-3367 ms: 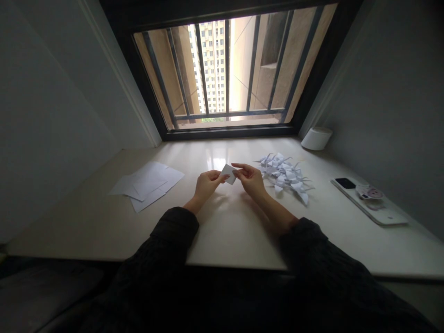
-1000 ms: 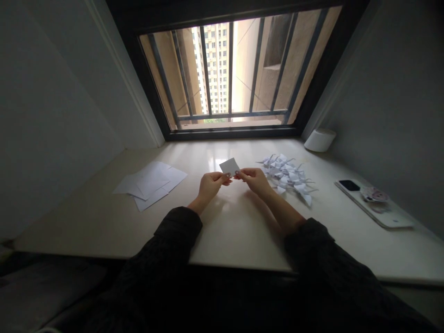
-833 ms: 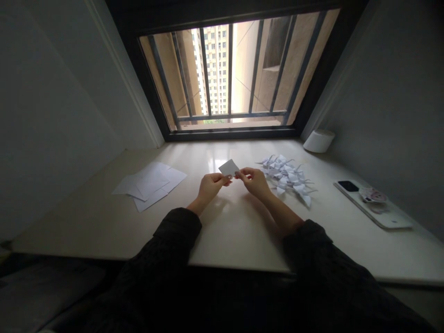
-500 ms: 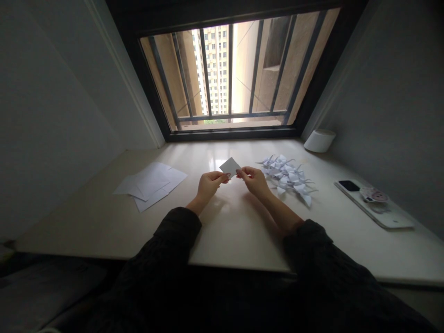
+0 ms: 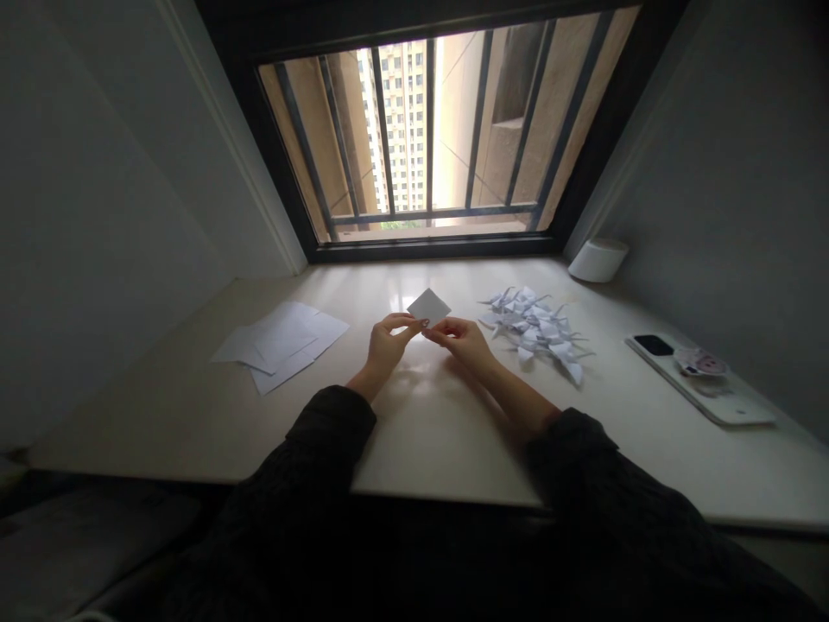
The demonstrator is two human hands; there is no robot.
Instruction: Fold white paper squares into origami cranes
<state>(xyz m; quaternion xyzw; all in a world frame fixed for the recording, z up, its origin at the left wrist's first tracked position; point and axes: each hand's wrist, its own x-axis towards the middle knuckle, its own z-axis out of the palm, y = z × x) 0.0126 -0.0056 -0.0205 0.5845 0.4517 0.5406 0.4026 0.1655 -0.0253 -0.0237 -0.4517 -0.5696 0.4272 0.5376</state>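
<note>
A small folded piece of white paper [image 5: 428, 304], diamond-shaped from here, is held up above the table in front of the window. My left hand [image 5: 391, 339] pinches its lower part between thumb and fingers. My right hand [image 5: 461, 337] is closed at the same lower corner, its fingertips meeting those of the left. The fingers hide the paper's bottom tip. To the right of my right hand lies a pile of folded paper cranes [image 5: 537, 324].
Several loose white paper sheets [image 5: 285, 341] overlap on the left of the white table [image 5: 427, 432]. A phone [image 5: 699, 380] with a round grip lies at the right. A white cylindrical object [image 5: 598, 260] stands in the back right corner, near the barred window [image 5: 431, 138].
My right hand has moved slightly left and down along the paper's edge, so its fingertips now meet my left hand's at the lower corner. My left hand has barely moved.
</note>
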